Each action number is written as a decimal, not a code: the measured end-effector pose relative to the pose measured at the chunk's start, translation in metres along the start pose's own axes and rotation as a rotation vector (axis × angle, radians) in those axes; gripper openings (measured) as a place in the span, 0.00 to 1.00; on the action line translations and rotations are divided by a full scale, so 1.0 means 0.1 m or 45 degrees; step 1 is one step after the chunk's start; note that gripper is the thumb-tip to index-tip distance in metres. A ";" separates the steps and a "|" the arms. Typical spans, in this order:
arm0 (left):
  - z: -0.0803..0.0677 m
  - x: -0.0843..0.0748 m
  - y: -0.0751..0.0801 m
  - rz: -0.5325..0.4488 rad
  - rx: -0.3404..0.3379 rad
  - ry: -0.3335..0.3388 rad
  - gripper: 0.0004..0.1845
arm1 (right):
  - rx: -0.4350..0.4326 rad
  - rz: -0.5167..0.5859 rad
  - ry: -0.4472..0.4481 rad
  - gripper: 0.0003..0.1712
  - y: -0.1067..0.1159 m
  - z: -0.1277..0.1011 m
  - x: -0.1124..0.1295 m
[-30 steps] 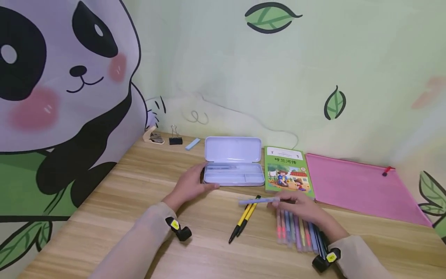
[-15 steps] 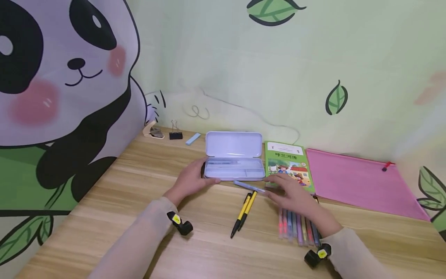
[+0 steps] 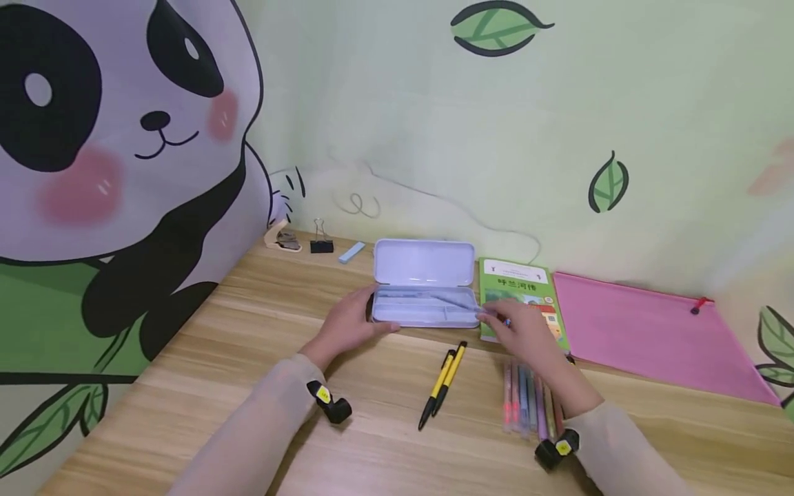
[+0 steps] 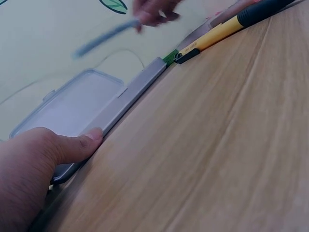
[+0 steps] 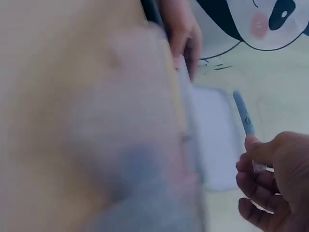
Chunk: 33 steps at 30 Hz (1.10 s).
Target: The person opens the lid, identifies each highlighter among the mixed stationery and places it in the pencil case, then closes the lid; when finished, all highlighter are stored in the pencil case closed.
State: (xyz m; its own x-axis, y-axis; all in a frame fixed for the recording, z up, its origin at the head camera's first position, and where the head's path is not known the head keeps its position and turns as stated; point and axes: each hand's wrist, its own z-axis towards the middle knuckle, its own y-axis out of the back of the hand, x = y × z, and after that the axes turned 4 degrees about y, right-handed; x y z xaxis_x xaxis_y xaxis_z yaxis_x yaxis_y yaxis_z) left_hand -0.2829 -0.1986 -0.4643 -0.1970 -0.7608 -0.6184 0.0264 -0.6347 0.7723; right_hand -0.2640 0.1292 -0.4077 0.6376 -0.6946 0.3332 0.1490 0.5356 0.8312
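An open lilac pencil case (image 3: 424,262) lies with its lid tilted back. My left hand (image 3: 349,321) holds it at the left end, with the thumb (image 4: 79,145) along the front wall in the left wrist view. Inside its back compartment lies a pen (image 3: 397,294). My right hand (image 3: 521,329) pinches a light blue marker (image 5: 243,112) by one end, its other end pointing left above the case. Two yellow-and-black pens (image 3: 443,386) lie in front of the case. Several coloured markers (image 3: 524,403) lie side by side under my right forearm, partly hidden.
A green book (image 3: 515,272) sits right of the case, partly behind my right hand. Beyond it lies a pink zip pouch (image 3: 651,331). At the back left are a stapler-like beige item (image 3: 282,238), a black binder clip (image 3: 321,245) and a light blue bar (image 3: 351,252).
My right hand has carried the light blue marker from above the row of markers up and back to over the pencil case. The left hand has stayed on the case.
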 end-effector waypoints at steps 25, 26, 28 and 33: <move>0.03 -0.04 -0.02 0.003 0.005 -0.008 0.52 | 0.058 0.253 -0.193 0.13 -0.70 0.65 0.15; 0.03 -0.03 -0.02 0.004 0.002 -0.008 0.52 | 0.049 0.254 -0.200 0.13 -0.71 0.65 0.14; 0.03 -0.03 -0.02 0.011 0.003 -0.001 0.52 | 0.037 0.243 -0.223 0.12 -0.74 0.66 0.13; 0.02 0.00 -0.03 0.020 0.005 0.012 0.52 | 0.032 0.175 -0.226 0.12 -0.77 0.65 0.13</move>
State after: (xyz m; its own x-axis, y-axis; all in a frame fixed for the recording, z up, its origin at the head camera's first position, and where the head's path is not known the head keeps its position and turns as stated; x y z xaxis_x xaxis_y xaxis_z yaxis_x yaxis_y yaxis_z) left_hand -0.2849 -0.1958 -0.4663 -0.1873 -0.7718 -0.6076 0.0253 -0.6222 0.7825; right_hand -0.3166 0.0476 -0.4388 0.5072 -0.6905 0.5156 0.0497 0.6207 0.7824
